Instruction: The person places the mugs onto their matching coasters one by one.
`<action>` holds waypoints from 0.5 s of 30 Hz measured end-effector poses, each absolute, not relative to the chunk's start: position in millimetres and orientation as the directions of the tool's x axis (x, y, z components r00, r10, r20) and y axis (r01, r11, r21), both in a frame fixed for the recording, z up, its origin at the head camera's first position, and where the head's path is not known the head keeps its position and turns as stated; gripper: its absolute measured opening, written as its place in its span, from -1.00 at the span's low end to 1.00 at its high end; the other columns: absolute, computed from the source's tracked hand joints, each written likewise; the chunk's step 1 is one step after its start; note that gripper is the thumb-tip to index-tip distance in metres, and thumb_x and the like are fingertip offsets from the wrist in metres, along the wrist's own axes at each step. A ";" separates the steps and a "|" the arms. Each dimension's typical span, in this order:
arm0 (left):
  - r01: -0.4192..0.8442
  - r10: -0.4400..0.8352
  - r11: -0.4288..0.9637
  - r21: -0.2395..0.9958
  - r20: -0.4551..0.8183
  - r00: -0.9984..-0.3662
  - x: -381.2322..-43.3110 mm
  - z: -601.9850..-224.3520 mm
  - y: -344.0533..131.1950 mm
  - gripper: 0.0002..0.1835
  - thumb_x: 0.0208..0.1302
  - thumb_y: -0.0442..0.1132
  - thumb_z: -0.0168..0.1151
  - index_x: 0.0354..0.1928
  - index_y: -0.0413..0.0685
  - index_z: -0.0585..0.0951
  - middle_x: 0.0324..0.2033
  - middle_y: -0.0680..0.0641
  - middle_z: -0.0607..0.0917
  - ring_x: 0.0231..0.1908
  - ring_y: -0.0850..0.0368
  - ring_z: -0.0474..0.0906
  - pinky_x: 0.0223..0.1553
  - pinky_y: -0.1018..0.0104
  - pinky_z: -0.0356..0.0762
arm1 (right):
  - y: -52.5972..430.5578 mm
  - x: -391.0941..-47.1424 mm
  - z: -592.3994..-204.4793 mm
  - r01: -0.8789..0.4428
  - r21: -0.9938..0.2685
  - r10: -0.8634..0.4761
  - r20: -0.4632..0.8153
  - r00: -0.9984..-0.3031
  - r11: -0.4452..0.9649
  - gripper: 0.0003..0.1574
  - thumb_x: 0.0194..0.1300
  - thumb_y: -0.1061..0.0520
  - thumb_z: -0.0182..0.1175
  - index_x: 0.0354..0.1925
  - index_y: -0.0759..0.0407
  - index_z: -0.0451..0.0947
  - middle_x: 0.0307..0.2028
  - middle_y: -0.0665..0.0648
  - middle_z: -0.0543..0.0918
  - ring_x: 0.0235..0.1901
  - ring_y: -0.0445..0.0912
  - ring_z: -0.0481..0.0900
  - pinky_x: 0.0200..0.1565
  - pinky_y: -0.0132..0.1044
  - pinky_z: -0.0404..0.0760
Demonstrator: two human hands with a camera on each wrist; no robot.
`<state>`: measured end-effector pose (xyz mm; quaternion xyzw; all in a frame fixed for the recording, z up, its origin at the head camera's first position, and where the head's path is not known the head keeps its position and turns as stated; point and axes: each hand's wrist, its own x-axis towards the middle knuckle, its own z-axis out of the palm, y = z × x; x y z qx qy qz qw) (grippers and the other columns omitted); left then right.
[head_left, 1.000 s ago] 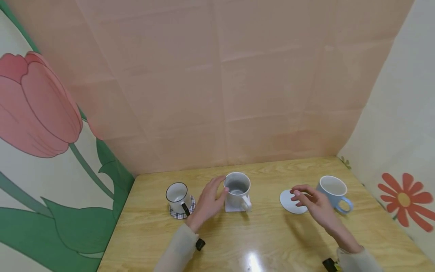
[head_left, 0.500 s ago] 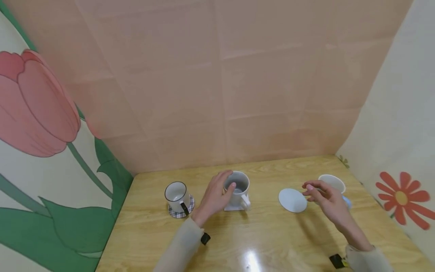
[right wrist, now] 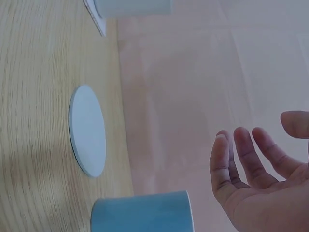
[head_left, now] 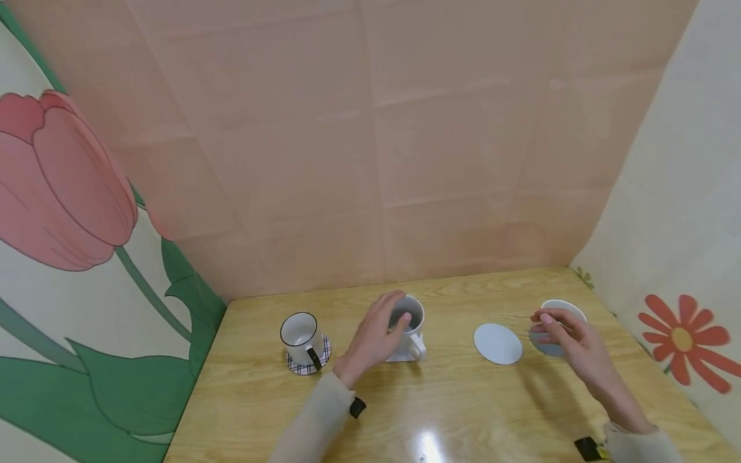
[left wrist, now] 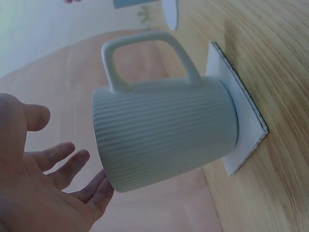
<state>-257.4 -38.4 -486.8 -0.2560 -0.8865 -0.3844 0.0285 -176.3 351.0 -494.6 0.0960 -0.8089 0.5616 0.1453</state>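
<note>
A white ribbed mug (left wrist: 164, 130) stands upright on a square white coaster (left wrist: 246, 130). My left hand (head_left: 373, 334) is beside its rim, with fingers spread and slightly bent; whether a fingertip touches the rim I cannot tell. My right hand (head_left: 581, 354) hovers in front of a blue mug (right wrist: 145, 215), fingers loosely bent and holding nothing. In the head view the hand covers part of that mug, its handle included. Left of the blue mug lies a bare round pale coaster (head_left: 498, 344).
A white mug with a black rim and black handle (head_left: 301, 337) stands on a round plaid coaster (head_left: 295, 368) at the left of the wooden table (head_left: 451, 405). A pinkish sheet (head_left: 370, 161) hangs behind, and printed cloths flank both sides.
My right hand has moved right, from over the round coaster to in front of the blue mug. My left hand has shifted slightly right, closer over the ribbed mug's rim.
</note>
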 end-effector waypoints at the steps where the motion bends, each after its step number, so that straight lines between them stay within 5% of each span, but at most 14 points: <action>1: 0.477 0.434 0.573 0.667 0.247 -0.867 -257.3 -486.8 -37.7 -0.38 0.68 0.13 0.00 0.63 0.13 0.31 0.61 0.03 0.35 0.58 0.00 0.28 0.59 -0.12 0.30 | 352.6 -175.9 -494.6 -0.316 -0.877 0.010 0.342 -0.940 0.361 -0.65 0.70 0.24 0.01 0.21 0.50 0.49 0.00 -0.27 0.73 -0.07 -0.31 0.75 -0.11 -0.44 0.78; 8: 0.489 0.447 0.559 0.670 0.253 -0.858 -256.8 -485.7 -29.9 -0.39 0.68 0.11 0.01 0.62 0.11 0.33 0.60 0.02 0.37 0.57 0.00 0.31 0.57 -0.10 0.35 | 368.5 -174.7 -496.3 -0.274 -0.873 0.029 0.312 -0.950 0.403 -0.70 0.69 0.22 0.03 0.22 0.30 0.56 0.00 -0.33 0.73 -0.06 -0.36 0.75 -0.15 -0.44 0.78; 15: 0.515 0.471 0.554 0.654 0.264 -0.842 -254.2 -484.9 -18.2 -0.41 0.69 0.07 0.01 0.62 0.09 0.32 0.61 0.03 0.35 0.59 0.02 0.28 0.59 -0.04 0.33 | 382.4 -172.8 -500.8 -0.280 -0.861 0.051 0.331 -0.942 0.425 -0.70 0.69 0.24 0.03 0.23 0.33 0.55 0.02 -0.32 0.70 -0.08 -0.39 0.75 -0.16 -0.49 0.76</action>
